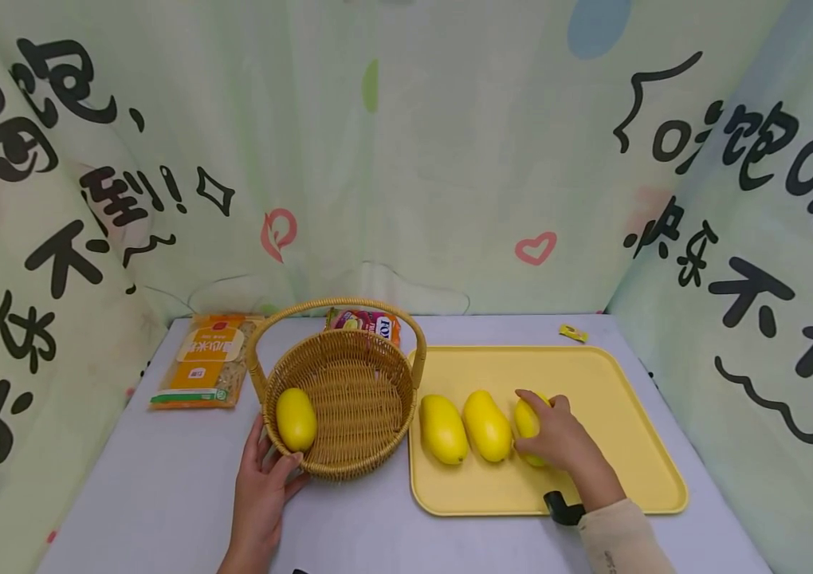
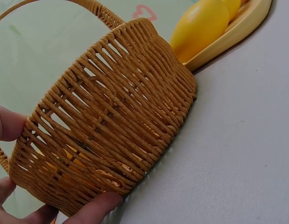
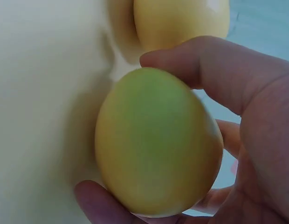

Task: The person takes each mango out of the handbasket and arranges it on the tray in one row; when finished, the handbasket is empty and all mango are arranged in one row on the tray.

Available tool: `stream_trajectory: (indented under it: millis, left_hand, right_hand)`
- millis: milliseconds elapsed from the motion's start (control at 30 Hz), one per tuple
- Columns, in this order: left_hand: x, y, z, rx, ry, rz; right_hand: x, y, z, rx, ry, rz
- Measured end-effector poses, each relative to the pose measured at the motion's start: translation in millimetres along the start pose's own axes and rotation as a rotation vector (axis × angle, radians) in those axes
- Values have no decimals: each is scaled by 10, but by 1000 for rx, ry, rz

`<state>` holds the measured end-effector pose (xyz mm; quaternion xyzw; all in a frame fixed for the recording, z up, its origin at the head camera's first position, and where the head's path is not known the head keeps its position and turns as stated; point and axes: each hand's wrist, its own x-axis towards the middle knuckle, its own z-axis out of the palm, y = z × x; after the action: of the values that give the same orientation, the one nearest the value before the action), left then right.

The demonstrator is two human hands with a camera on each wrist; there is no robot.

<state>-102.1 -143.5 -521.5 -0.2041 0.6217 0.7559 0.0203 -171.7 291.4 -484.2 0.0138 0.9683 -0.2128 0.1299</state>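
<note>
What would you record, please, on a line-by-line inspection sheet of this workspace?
Surface: white tabletop, pale and matte.
Job's things: wicker basket with one yellow fruit at its left side; yellow tray bearing a left fruit and a middle fruit; a right fruit is held, lifted or not cannot be told.
Clutter: orange packet left of the basket; purple packet partly hidden behind it; small yellow packet beyond the tray's far edge.
Grips: left grip holds the basket's near left side; right grip holds the right fruit.
Cables: nothing seen.
Surroundings: pale green curtain with black lettering.
</note>
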Motion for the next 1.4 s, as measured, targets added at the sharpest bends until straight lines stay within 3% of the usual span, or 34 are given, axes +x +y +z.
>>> stream_trajectory:
  millis: [367,833,1400]
  left_hand:
    - [8,10,-1,8,-2,14]
    - [11,31,-9,13,2,12]
    - [8,-5,-13,7,-9,5]
  right_hand:
    - [-35,-76,1,-75,11,-1]
    - [-122,-72,17,-44,19,37]
    - [-606,-95,-146,56,161,-11]
